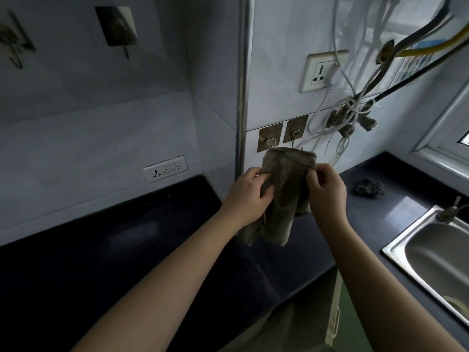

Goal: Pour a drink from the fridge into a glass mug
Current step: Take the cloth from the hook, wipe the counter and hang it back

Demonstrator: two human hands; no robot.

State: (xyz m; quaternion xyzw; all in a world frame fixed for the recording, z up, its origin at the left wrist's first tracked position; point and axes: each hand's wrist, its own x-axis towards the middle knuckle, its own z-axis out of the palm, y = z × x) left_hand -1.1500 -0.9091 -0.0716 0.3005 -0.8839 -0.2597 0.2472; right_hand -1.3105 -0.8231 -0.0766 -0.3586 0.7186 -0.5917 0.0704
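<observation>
No drink, fridge or glass mug anywhere in view, so I can't say where they are; they must be outside this shot. What I have in hand is a towel (284, 189), brownish, waffle-textured, hanging from the wall hooks (270, 140) at the corner of the tiled wall.

My left hand (250, 193) has fingers curled into the towel's left fold, gripping cloth. My right hand (326, 190) pinches the right edge between thumb and fingertips. Both closed on the towel, nothing else held.

Handling guess: towel is soft, limp, light, no risk; grab anywhere. It looks like hand drying, which matters for the task: a glass mug is hard, smooth, breakable, and a cold bottle or carton from a fridge may be slick with condensation, so dry hands help. I'd take the mug by its handle and the drink round its body, not the cap. Judgement only.

Outward: dark counter (142, 240) runs below and left, with a wall socket (165, 168) just above it. Another socket (322, 70) higher on the right with a white plug in it, and a tangle of cables (352, 113) beside it. A dark scrubber (369, 187) lies on the counter right of my hand, and the steel sink (396, 246) sits at the far right, near a window frame (441, 138).

Task stage: pouring not started as far as I can see.
</observation>
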